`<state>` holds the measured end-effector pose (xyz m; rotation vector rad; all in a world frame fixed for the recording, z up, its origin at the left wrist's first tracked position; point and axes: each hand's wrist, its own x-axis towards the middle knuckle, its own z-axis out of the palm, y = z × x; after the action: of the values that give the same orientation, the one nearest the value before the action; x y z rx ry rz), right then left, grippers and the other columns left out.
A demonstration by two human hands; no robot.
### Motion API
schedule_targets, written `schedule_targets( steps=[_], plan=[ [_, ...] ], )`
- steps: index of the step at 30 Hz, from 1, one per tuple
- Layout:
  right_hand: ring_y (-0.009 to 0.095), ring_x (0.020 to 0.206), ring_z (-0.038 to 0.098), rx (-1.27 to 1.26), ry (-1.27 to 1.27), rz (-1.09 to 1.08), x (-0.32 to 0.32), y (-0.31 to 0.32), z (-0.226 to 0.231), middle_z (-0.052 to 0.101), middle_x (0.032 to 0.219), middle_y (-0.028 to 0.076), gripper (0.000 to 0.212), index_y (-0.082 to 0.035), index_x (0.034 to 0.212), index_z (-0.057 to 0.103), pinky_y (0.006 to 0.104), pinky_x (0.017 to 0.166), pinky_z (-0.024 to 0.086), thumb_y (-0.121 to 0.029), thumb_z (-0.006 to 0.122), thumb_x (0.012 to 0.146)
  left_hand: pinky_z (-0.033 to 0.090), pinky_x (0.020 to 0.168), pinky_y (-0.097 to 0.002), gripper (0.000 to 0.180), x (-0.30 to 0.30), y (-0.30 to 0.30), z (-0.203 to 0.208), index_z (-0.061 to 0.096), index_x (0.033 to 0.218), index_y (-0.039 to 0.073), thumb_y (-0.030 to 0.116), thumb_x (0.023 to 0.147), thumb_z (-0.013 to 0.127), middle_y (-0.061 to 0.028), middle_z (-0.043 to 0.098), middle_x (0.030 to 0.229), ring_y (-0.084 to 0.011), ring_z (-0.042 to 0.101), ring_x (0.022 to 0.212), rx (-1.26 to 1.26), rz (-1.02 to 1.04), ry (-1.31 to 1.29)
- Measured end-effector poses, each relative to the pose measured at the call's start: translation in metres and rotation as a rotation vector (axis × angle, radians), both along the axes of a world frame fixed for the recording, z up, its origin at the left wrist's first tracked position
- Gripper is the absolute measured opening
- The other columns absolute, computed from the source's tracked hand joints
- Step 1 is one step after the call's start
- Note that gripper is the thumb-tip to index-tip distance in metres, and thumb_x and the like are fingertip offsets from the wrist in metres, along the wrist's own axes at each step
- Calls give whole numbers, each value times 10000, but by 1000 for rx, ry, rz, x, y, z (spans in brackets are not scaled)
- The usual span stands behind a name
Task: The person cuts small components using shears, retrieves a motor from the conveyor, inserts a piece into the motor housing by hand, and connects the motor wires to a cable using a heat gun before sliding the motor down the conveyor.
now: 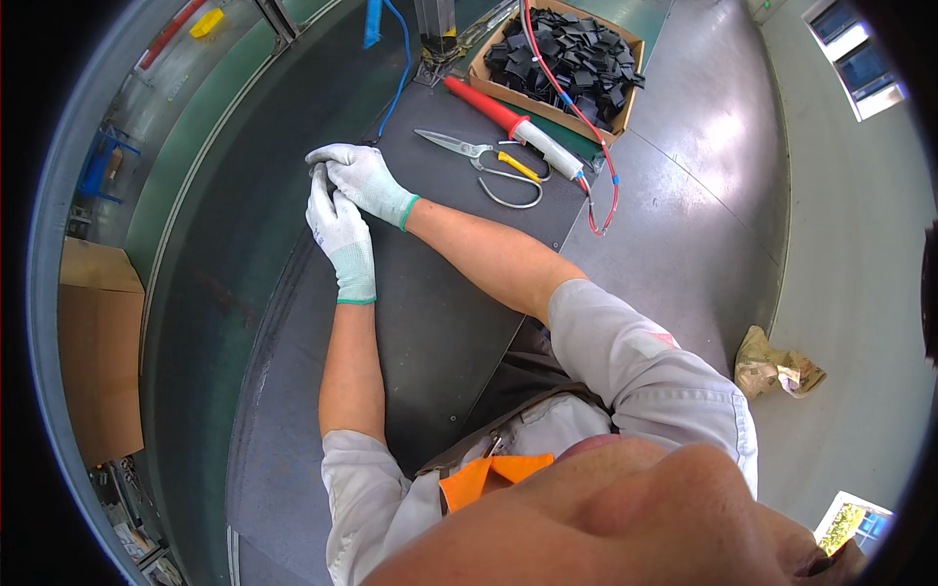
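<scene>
My two hands meet over the dark work surface (440, 322), both in white knit gloves with green cuffs. My left hand (340, 234) has its fingers closed together and pointing away from me, under the fingers of the other hand. My right hand (365, 182) reaches across from the right, fingers bent and touching the left fingertips. Something dark shows in the small gap between them, too hidden to name. A blue cable (403, 73) runs down to the surface just beyond my right hand. Nearby to the right lie large scissors (481, 156) with one yellow-wrapped handle.
Beside the scissors lies a red and white tool (528, 129) with a red cord (543, 63). Behind it, a cardboard box (476, 70) holds many flat black pieces (567, 61). A metal post (436, 34) stands at the far edge. A brown carton (101, 361) is at left.
</scene>
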<state>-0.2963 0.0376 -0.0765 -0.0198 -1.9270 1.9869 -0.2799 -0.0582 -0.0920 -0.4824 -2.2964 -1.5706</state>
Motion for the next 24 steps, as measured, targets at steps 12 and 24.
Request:
schedule_targets(
  steps=[12,24],
  plan=[
    [141,990,708,-79,-29,27,-1,-4,-3,752,1073,87,350,-29,1151,734,280,918,562,33,475,924,371,1115,-438,464,-1,-4,-4,532,1432,2,113,983,496,-181,568,1429,-334,515,1311,-3,1,-18],
    [142,982,710,-43,23,0,-1,-1,-2,752,1084,92,341,-28,1154,733,283,919,558,23,484,926,393,1143,-372,454,3,-1,6,506,1436,-59,77,1003,478,-180,543,1461,-270,528,1348,-31,-3,-38]
  ],
)
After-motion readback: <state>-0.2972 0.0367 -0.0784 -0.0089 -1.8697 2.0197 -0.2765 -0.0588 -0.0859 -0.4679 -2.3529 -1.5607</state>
